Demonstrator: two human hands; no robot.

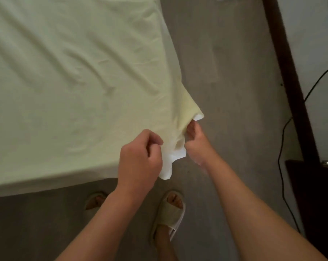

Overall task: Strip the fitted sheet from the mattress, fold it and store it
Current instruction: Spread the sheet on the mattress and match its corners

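Head view: fitted sheet [74, 72] corner pinched between left hand [140, 157], right hand [196, 143]

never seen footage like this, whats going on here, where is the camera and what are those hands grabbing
There is no machine here. The single picture comes from a camera worn on a person's head, looking down at their own arms. The pale sheet covers the mattress at the left. The left hand and right hand both pinch its corner, lifted off the bed and showing a white underside. Below are the person's feet in slippers on a grey floor; a black cable hangs at the right.
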